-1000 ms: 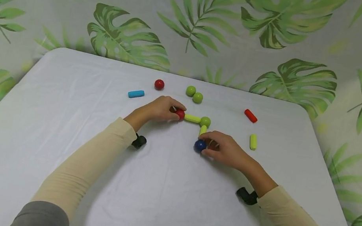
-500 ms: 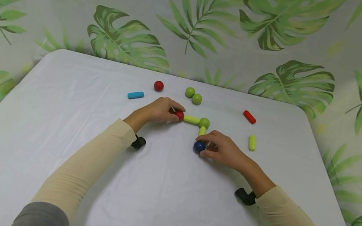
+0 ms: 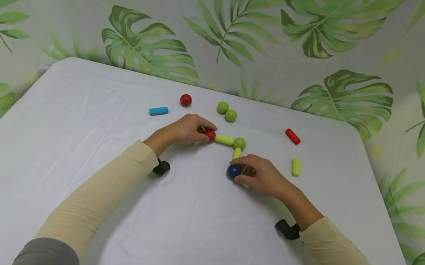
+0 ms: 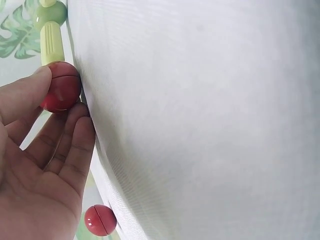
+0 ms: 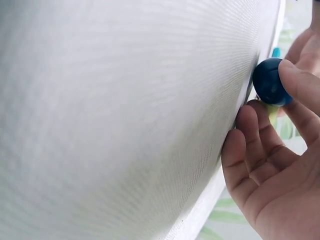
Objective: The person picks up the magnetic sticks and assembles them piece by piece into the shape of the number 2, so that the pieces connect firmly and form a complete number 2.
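An L-shaped chain of balls and rods lies on the white table. At its left end my left hand (image 3: 189, 129) pinches a red ball (image 4: 64, 89) between thumb and fingers. From that ball a yellow-green rod (image 3: 224, 140) runs to a green ball (image 3: 239, 143) at the corner. A second yellow-green rod (image 3: 237, 153) comes toward me from the corner and meets a dark blue ball (image 3: 233, 172). My right hand (image 3: 262, 175) holds the blue ball (image 5: 270, 81) with its thumb and fingers, partly covering the rod's near end.
Behind the chain lie a loose red ball (image 3: 186, 100) and two green balls, one of them the nearer green ball (image 3: 231, 115). A blue rod (image 3: 159, 111) is at the left. On the right are a red rod (image 3: 293, 136) and a yellow-green rod (image 3: 295, 167).
Almost nothing differs. Both hands keep their hold on the red and blue balls, and the whole view has shifted very slightly.
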{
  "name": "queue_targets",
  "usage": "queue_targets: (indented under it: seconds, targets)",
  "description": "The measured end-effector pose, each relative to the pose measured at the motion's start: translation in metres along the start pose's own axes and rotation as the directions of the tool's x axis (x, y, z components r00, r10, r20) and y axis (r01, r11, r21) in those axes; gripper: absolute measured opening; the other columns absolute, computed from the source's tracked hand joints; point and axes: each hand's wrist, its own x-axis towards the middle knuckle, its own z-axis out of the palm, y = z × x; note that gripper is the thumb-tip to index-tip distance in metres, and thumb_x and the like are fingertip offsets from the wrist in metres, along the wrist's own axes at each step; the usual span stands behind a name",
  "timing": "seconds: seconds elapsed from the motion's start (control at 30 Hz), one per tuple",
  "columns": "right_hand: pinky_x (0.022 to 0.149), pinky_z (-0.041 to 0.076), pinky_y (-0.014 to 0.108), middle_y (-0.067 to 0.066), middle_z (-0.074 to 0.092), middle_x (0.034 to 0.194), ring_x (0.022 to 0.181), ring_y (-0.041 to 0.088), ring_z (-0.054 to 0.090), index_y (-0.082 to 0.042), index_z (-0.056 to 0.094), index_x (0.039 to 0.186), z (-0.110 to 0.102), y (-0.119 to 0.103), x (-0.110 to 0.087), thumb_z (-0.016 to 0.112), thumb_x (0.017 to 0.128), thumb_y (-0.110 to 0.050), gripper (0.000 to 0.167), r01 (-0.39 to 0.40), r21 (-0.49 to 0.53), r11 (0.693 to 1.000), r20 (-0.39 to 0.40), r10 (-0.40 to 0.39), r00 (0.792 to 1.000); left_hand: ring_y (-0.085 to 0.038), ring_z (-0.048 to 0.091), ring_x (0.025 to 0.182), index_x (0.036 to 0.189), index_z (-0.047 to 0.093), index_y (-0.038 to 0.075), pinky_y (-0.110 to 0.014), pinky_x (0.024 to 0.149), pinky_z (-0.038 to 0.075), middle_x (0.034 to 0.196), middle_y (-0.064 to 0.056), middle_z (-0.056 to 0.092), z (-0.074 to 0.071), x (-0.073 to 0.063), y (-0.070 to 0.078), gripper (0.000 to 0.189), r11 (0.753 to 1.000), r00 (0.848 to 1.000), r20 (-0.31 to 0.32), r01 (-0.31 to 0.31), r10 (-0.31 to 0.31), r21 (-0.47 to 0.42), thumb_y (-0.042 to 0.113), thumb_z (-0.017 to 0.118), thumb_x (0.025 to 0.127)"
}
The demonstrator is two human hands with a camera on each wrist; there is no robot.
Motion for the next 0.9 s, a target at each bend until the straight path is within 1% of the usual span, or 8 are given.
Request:
queue_targets:
  seconds: [0.23,0.37,0.57,0.67,0.8,0.9]
  targets:
    - [0.079,0.052,0.031,0.006,0.066,0.107,0.09,0.016,0.059,-0.012,0.064,0.128,0.001,0.001,0.001,0.076,0.087,-0.018,0.042,-0.003,0.014,1.0,0.005,0.003,1.0,-0.024,0.054,0.116,0.136,0.062,0.017,-0.041,0.107,0.045,0.135,-0.009,0.063,0.001,-0.001,0.0,0.041,1.0,1.0,-0.003,-0.007,0.007,-0.002,0.02,0.066,0.095]
    - [0.079,0.052,0.03,0.006,0.067,0.108,0.091,0.015,0.059,-0.012,0.064,0.128,0.002,0.003,0.0,0.075,0.088,-0.018,0.042,-0.011,0.01,1.0,0.007,0.011,1.0,-0.024,0.055,0.116,0.136,0.062,0.018,-0.04,0.106,0.046,0.134,-0.009,0.063,0.002,-0.002,-0.001,0.041,1.0,1.0,0.0,-0.007,0.007,-0.004,0.02,0.066,0.095]
    - [0.081,0.052,0.031,0.005,0.067,0.111,0.093,0.016,0.058,-0.013,0.063,0.13,0.002,0.003,0.0,0.074,0.089,-0.019,0.042,-0.015,0.007,1.0,0.016,0.015,1.0,-0.023,0.056,0.116,0.136,0.062,0.018,-0.04,0.106,0.046,0.133,-0.008,0.064,0.001,-0.003,0.0,0.041,1.0,1.0,0.004,0.0,0.0,0.001,0.02,0.065,0.095]
    - [0.082,0.052,0.031,0.005,0.067,0.111,0.093,0.016,0.058,-0.013,0.063,0.13,0.002,0.002,0.001,0.074,0.089,-0.019,0.042,-0.021,0.004,1.0,0.018,0.021,1.0,-0.023,0.057,0.117,0.136,0.062,0.017,-0.04,0.106,0.046,0.134,-0.007,0.063,0.001,-0.003,0.0,0.041,1.0,1.0,0.0,-0.007,0.007,0.0,0.02,0.065,0.095]
    - [0.082,0.052,0.031,0.005,0.067,0.111,0.093,0.016,0.058,-0.013,0.063,0.13,0.001,0.0,0.0,0.074,0.089,-0.019,0.042,-0.021,-0.001,1.0,0.018,0.021,1.0,-0.024,0.061,0.116,0.138,0.059,0.015,-0.038,0.099,0.051,0.134,-0.009,0.064,-0.007,-0.008,-0.004,0.043,1.0,1.0,-0.016,-0.015,0.015,-0.009,0.018,0.064,0.096]
    - [0.083,0.052,0.032,0.006,0.067,0.112,0.094,0.017,0.058,-0.013,0.063,0.13,0.0,0.0,0.0,0.074,0.089,-0.019,0.042,-0.016,-0.005,1.0,0.018,0.016,1.0,-0.026,0.063,0.114,0.138,0.059,0.012,-0.038,0.093,0.054,0.133,-0.012,0.064,-0.02,-0.017,-0.008,0.043,1.0,0.999,-0.047,-0.025,0.026,0.004,0.017,0.063,0.096]
